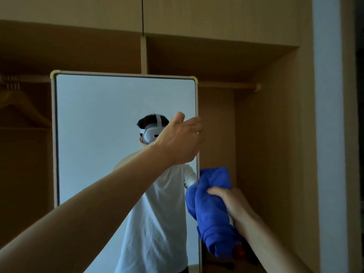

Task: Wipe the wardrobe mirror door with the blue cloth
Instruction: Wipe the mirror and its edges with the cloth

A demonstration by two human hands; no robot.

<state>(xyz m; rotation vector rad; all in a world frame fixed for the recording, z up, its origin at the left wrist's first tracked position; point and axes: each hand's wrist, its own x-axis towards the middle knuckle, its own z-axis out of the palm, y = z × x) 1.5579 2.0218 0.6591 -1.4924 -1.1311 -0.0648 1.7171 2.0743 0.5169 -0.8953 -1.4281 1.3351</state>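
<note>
The mirror door (94,123) stands upright in the open wardrobe, pale-framed with rounded corners. My left hand (180,138) reaches across and grips its right edge about midway up, fingers curled round the frame. Below it, my right hand (226,198) holds a bunched blue cloth (210,209) against the same right edge, lower down. The cloth hangs down over my wrist. The glass reflects a person in a white shirt wearing a headset.
Behind the mirror is the wardrobe interior with a hanging rail (228,85) on the right and wooden hangers (11,95) at the upper left. A wooden side panel (275,154) closes the right side. A pale wall (327,115) lies beyond it.
</note>
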